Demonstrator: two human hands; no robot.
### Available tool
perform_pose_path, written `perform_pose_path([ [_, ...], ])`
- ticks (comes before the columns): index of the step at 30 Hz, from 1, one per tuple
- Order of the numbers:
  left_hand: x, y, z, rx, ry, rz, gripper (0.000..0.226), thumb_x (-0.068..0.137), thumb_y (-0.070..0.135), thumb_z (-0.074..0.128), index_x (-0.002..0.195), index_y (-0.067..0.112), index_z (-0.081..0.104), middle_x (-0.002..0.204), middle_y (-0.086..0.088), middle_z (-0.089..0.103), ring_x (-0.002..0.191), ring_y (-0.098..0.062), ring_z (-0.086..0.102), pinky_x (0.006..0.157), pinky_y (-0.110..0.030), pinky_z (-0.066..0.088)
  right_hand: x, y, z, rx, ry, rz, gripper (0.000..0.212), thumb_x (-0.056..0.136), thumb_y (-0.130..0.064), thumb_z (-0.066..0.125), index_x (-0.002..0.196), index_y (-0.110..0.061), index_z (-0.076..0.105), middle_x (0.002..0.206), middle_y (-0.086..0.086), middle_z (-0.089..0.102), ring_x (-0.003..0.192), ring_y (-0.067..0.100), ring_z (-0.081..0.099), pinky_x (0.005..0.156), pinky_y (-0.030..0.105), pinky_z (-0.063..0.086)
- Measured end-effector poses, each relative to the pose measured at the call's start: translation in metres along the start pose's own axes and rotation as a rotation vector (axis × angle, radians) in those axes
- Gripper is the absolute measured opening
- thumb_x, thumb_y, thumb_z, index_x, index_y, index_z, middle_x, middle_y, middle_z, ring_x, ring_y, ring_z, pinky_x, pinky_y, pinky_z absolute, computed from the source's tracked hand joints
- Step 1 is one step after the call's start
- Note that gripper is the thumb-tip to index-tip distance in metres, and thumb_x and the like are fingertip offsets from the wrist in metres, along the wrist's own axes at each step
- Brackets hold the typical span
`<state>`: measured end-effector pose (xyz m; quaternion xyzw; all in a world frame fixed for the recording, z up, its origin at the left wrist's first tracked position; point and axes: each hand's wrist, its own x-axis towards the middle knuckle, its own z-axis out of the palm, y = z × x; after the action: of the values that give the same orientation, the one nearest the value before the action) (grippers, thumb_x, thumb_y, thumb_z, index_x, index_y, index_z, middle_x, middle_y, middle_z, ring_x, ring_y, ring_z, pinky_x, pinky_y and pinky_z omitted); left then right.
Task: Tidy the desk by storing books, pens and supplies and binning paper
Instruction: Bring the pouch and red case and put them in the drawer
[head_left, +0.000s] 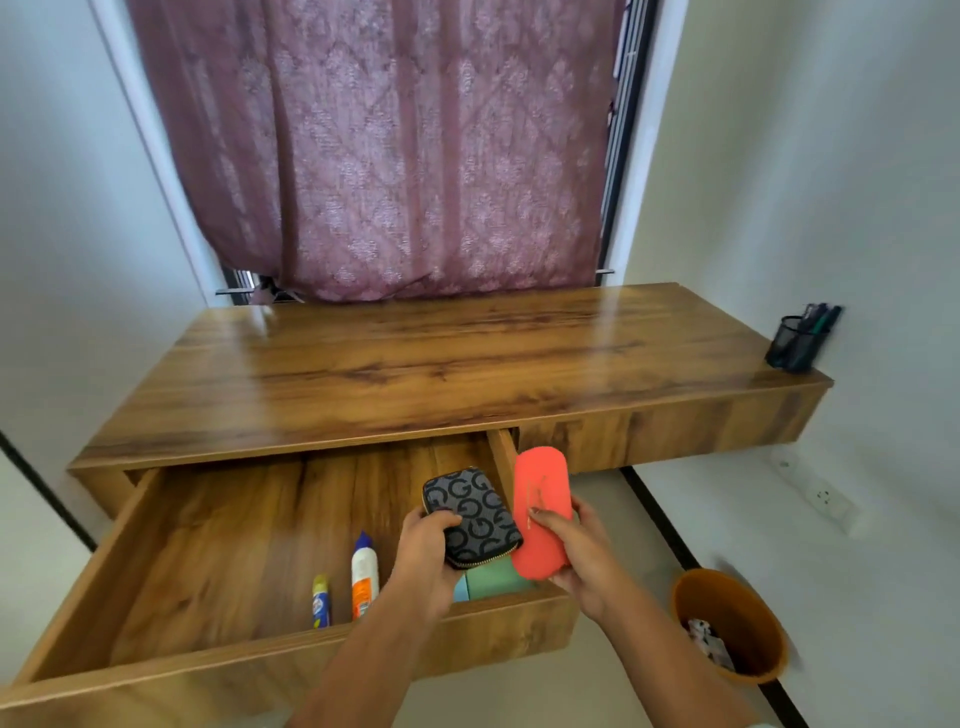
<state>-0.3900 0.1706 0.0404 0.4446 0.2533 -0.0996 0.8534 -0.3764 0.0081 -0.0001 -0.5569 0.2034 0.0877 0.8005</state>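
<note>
The wooden desk (415, 358) has its left drawer (291, 644) pulled wide. My left hand (423, 556) grips a grey-black patterned zip wallet (475, 512) over the drawer's right end. My right hand (582, 551) holds a flat coral-red oval case (540, 504) upright beside the wallet, at the drawer's right wall. In the drawer lie a white and orange glue bottle (363, 574), a small yellow-blue tube (320, 600) and green and blue pads (491, 582) partly hidden under the wallet.
A black mesh pen holder (795, 343) with pens stands at the desk's right end. An orange bin (727, 623) holding paper sits on the floor at the right. A mauve curtain (389, 156) hangs behind the desk. A wall socket (826, 501) is low on the right wall.
</note>
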Motion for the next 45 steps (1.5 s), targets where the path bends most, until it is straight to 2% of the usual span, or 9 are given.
perform_pose_path([
  [4, 0.019, 0.02, -0.017, -0.06, 0.013, 0.022, 0.034, 0.091, -0.008, 0.042, 0.122, 0.006, 0.045, 0.11, -0.016, 0.057, 0.094, -0.032, 0.057, 0.072, -0.042, 0.052, 0.027, 0.002, 0.028, -0.061, -0.021, 0.012, 0.068, 0.082, -0.01, 0.072, 0.136, -0.026, 0.036, 0.125, 0.009, 0.055, 0.104, 0.032, 0.061, 0.075, 0.047, 0.056],
  [8, 0.053, 0.039, -0.039, -0.033, 0.051, 0.008, 0.04, 0.092, -0.006, 0.044, 0.13, 0.008, 0.044, 0.125, -0.018, 0.054, 0.107, -0.035, 0.055, 0.082, -0.046, 0.051, 0.051, 0.006, 0.057, -0.119, -0.023, 0.017, 0.067, 0.084, -0.009, 0.069, 0.137, -0.027, 0.032, 0.126, 0.007, 0.054, 0.103, 0.029, 0.059, 0.069, 0.04, 0.055],
  [13, 0.099, 0.057, -0.068, 0.016, 0.054, -0.038, 0.044, 0.093, -0.007, 0.042, 0.134, 0.009, 0.04, 0.129, -0.017, 0.051, 0.109, -0.033, 0.052, 0.076, -0.042, 0.05, 0.078, 0.027, 0.086, -0.254, 0.013, 0.034, 0.066, 0.087, -0.011, 0.066, 0.141, -0.024, 0.031, 0.134, 0.006, 0.051, 0.112, 0.029, 0.055, 0.08, 0.046, 0.054],
  [16, 0.128, 0.058, -0.086, 0.076, 0.071, -0.072, 0.046, 0.093, -0.006, 0.043, 0.135, 0.011, 0.04, 0.131, -0.016, 0.05, 0.11, -0.032, 0.052, 0.081, -0.043, 0.049, 0.09, 0.04, 0.099, -0.343, 0.053, 0.036, 0.065, 0.089, -0.016, 0.065, 0.143, -0.025, 0.029, 0.134, 0.003, 0.049, 0.114, 0.028, 0.053, 0.091, 0.049, 0.051],
  [20, 0.152, 0.061, -0.098, 0.122, 0.061, -0.107, 0.046, 0.093, -0.007, 0.043, 0.135, 0.011, 0.04, 0.128, -0.015, 0.05, 0.107, -0.031, 0.051, 0.094, -0.048, 0.047, 0.098, 0.054, 0.108, -0.413, 0.136, 0.033, 0.065, 0.091, -0.018, 0.063, 0.144, -0.026, 0.026, 0.137, 0.003, 0.045, 0.115, 0.027, 0.05, 0.091, 0.046, 0.051],
  [28, 0.177, 0.064, -0.106, 0.155, 0.069, -0.123, 0.05, 0.093, -0.007, 0.044, 0.137, 0.015, 0.035, 0.124, -0.012, 0.049, 0.108, -0.029, 0.05, 0.1, -0.051, 0.044, 0.114, 0.065, 0.114, -0.585, 0.236, -0.002, 0.067, 0.092, -0.015, 0.06, 0.147, -0.024, 0.023, 0.142, 0.003, 0.04, 0.126, 0.029, 0.043, 0.103, 0.05, 0.044],
  [36, 0.188, 0.064, -0.107, 0.212, 0.067, -0.111, 0.056, 0.093, -0.007, 0.044, 0.142, 0.016, 0.029, 0.117, -0.01, 0.049, 0.107, -0.03, 0.051, 0.097, -0.051, 0.046, 0.136, 0.063, 0.116, -0.717, 0.256, 0.003, 0.07, 0.093, -0.013, 0.057, 0.149, -0.027, 0.017, 0.142, 0.005, 0.04, 0.122, 0.028, 0.045, 0.097, 0.041, 0.046],
  [41, 0.192, 0.056, -0.105, 0.247, 0.065, -0.122, 0.056, 0.093, -0.007, 0.043, 0.142, 0.016, 0.028, 0.117, -0.01, 0.048, 0.106, -0.03, 0.051, 0.096, -0.05, 0.046, 0.144, 0.065, 0.113, -0.804, 0.239, 0.0, 0.069, 0.093, -0.015, 0.056, 0.149, -0.027, 0.017, 0.141, 0.006, 0.04, 0.12, 0.028, 0.046, 0.095, 0.039, 0.048],
  [45, 0.198, 0.05, -0.1, 0.253, 0.057, -0.135, 0.056, 0.093, -0.007, 0.044, 0.142, 0.016, 0.028, 0.12, -0.011, 0.05, 0.109, -0.031, 0.052, 0.097, -0.05, 0.046, 0.149, 0.069, 0.108, -0.882, 0.21, -0.008, 0.07, 0.092, -0.014, 0.057, 0.148, -0.031, 0.017, 0.14, 0.006, 0.041, 0.12, 0.028, 0.047, 0.096, 0.045, 0.049],
])
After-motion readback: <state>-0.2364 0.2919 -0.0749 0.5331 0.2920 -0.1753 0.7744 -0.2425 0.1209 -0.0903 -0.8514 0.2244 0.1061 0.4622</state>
